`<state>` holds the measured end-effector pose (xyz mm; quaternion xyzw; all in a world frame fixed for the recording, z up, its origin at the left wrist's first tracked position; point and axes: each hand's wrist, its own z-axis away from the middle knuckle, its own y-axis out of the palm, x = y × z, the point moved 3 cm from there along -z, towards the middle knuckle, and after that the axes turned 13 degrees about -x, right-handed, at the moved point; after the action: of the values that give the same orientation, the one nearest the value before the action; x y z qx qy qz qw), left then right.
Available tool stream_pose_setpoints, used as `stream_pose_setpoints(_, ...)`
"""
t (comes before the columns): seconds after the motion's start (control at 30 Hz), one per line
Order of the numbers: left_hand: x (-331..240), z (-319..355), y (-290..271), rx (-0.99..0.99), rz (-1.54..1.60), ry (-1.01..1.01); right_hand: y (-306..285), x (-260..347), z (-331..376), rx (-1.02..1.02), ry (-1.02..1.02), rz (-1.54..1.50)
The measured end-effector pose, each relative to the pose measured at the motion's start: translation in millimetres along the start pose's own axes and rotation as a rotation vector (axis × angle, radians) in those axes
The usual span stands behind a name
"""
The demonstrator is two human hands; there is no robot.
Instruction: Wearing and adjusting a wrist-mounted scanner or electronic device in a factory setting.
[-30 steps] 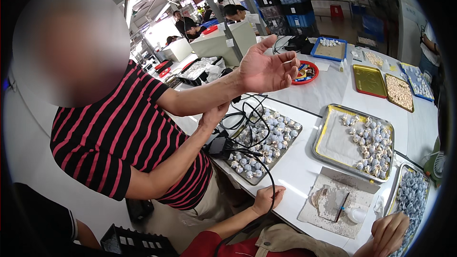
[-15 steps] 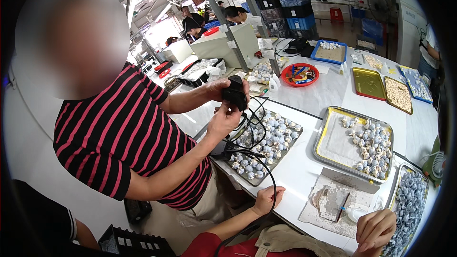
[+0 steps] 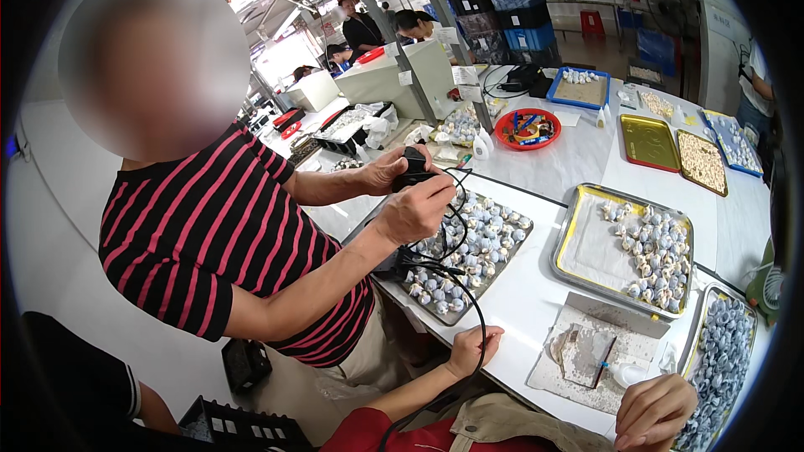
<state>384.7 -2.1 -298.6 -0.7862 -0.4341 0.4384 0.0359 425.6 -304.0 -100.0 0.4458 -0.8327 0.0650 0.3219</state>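
The left hand [image 3: 474, 346] is resting on the white table's edge [image 3: 536, 301], and I cannot tell whether it is pinching the black cable [image 3: 471, 301]. The cable is running along the 12-to-6 line, touching the hand's 3 o'clock side. The right hand [image 3: 654, 411] is lying curled shut and empty, well apart at 4 o'clock.

Black cable [image 3: 469, 301], draped over table edge
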Motion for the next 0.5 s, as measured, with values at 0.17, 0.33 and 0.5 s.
stream_pose_setpoints(0.17, 1, 0, 1, -0.021, 0.014, 0.017, -1, 2, -10, 0.034, 0.259, 0.001)
stream_pose_setpoints(0.33, 1, 0, 0, -0.017, 0.014, 0.003, -3, 0, -12, 0.095, 0.292, 0.017)
stream_pose_setpoints(0.5, 1, -1, 1, -0.027, 0.030, 0.010, -4, -2, -14, 0.198, 0.322, 0.027)
